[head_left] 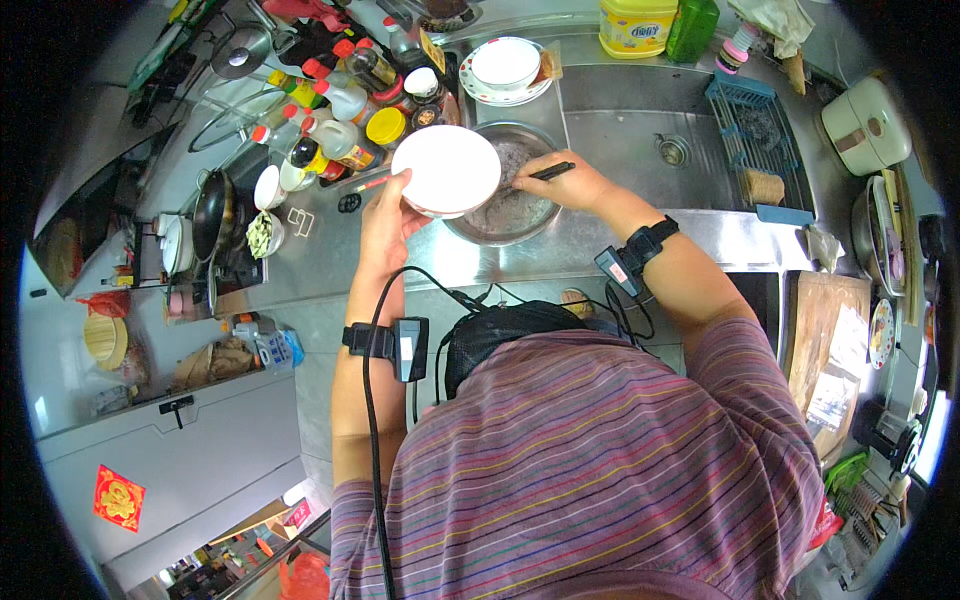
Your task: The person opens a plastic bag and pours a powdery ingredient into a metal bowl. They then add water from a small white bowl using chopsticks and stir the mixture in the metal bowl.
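White bowl (pixel 446 168) was gripped near its lower-left rim by the left hand (pixel 385 222), overlapping the steel basin's (pixel 500 239) left side in view. Black-handled utensil (pixel 553 171) was gripped by the right hand (pixel 572 186) over the basin's right, handle-end pointed away from the bowl.

The shiny steel surface (pixel 330 262) carries a metal basin (pixel 522 228) under the right grip (pixel 565 183), bottles (pixel 343 145) beyond and left of the left grip (pixel 385 225), a small white bowl (pixel 276 240) to its left, a patterned plate (pixel 505 98) beyond both grips, and a yellow jug (pixel 637 32) farther off.
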Tool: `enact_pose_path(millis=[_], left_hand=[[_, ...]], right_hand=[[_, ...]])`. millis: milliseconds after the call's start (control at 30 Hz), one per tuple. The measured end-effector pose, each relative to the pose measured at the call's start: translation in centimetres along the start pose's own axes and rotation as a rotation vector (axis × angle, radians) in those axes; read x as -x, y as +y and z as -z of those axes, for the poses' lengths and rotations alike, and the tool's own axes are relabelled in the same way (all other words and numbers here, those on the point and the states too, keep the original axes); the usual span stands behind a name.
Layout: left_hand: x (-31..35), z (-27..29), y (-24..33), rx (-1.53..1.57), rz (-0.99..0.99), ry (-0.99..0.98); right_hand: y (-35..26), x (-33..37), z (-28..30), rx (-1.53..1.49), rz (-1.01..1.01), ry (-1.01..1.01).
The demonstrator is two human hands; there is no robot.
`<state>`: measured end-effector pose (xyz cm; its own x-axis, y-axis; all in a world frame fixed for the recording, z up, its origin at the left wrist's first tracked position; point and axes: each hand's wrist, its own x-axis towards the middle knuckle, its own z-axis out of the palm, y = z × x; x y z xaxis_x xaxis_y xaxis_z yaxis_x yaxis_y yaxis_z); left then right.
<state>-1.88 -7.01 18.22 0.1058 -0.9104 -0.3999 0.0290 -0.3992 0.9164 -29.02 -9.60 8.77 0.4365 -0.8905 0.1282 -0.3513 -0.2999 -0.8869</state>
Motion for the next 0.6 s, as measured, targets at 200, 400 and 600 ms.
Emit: enact_pose_path(millis=[200,400,600], left_hand=[[0.0,-0.2,0.2,-0.027,0.007,0.011],[0.3,-0.4,0.4,-0.025,0.0,0.017],[0.3,-0.1,0.2,-0.015,0.007,0.013]], right_hand=[[-0.3,-0.4,-0.8,0.025,0.062,-0.114],[0.7,0.8,1.1,0.007,0.078,-0.163],[0.8,0.3,0.7,0.064,-0.198,0.034]])
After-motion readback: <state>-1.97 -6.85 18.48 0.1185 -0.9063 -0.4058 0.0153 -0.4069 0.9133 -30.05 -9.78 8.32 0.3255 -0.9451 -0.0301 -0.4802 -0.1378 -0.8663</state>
